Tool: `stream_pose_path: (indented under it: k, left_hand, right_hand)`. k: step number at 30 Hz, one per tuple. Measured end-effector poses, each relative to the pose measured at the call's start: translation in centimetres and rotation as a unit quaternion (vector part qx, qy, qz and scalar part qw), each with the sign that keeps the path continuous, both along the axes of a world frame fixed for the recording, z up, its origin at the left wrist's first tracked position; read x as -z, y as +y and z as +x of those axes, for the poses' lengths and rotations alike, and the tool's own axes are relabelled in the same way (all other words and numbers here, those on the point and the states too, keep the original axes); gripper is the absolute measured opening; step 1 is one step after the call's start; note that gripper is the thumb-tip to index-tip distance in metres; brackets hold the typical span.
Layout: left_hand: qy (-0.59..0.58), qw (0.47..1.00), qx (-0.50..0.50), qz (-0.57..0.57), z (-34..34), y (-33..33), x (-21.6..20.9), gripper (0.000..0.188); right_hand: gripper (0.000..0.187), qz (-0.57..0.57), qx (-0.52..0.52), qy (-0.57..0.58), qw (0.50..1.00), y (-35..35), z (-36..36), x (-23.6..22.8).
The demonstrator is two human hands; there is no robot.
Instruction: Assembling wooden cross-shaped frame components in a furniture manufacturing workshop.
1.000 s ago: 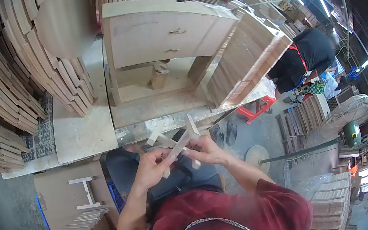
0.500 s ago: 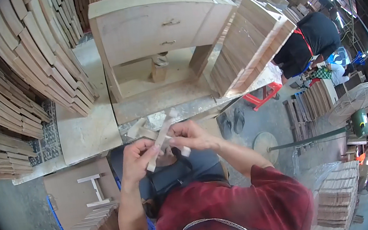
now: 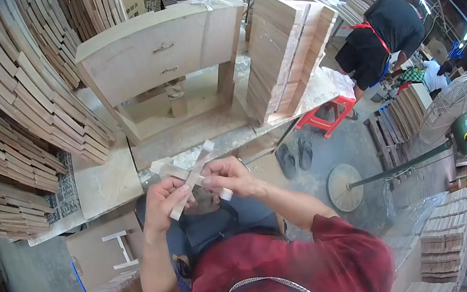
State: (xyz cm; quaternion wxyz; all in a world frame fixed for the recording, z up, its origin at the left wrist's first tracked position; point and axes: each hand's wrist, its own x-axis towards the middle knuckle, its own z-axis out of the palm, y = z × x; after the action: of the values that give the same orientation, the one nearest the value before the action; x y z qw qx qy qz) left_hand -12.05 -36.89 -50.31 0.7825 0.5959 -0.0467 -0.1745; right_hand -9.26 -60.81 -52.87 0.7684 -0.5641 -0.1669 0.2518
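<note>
Above my lap, just in front of the bench edge, both hands hold a small frame of pale wooden strips [image 3: 196, 172]. One long strip slants across another, and the way they join is partly hidden by my fingers. My left hand [image 3: 166, 200] is closed on the lower left of the long strip, thumb on top. Gripping from the right, my right hand [image 3: 230, 176] pinches the strips near their crossing with thumb and fingers. A light block-like end [image 3: 225, 194] sticks out below my right hand.
On the bench [image 3: 107, 184] stand a wooden cabinet frame [image 3: 137, 55] and stacked panels [image 3: 280, 50]. Curved slats [image 3: 28, 85] are piled at left. An H-shaped wooden piece [image 3: 120, 250] lies lower left. At right are a red stool [image 3: 328, 118], a fan [image 3: 455, 106] and a bent-over co-worker [image 3: 384, 29].
My view has shifted, so the bench and cabinet sit further left. Both hands keep hold of the wooden strips, with little change in grip. The co-worker has shifted posture slightly.
</note>
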Motion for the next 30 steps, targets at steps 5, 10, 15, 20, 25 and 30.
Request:
stream_pose_path:
  k: [5, 10, 15, 20, 25, 30]
  left_hand:
    - [-0.036, 0.998, -0.038, 0.044, -1.6, 0.1, -1.2, 0.015]
    - [-0.030, 0.999, -0.021, 0.012, 1.4, -1.3, -3.7, 0.021]
    - [-0.040, 0.997, -0.062, -0.011, 0.7, -0.6, -3.6, 0.020]
    - [-0.020, 0.997, -0.043, -0.056, 0.2, -0.5, -2.6, 0.019]
    - [-0.007, 1.000, -0.018, -0.009, 1.6, 0.7, -2.2, 0.020]
    - [0.008, 0.999, -0.021, -0.038, 3.1, 0.7, 1.1, 0.020]
  right_hand:
    - [0.016, 0.066, 0.005, 0.028, 0.997, 0.9, -0.3, -0.6]
    - [0.018, 0.047, 0.046, 0.003, 0.998, -0.2, 1.0, -3.9]
    - [0.018, 0.055, 0.038, -0.017, 0.998, 1.4, 1.0, -4.7]
    - [0.019, 0.066, 0.024, -0.017, 0.997, 1.1, 0.9, -4.1]
    - [0.017, 0.042, 0.020, 0.008, 0.999, 1.6, 1.0, -3.6]
    - [0.020, 0.057, 0.052, 0.001, 0.997, 2.1, 2.8, -0.1]
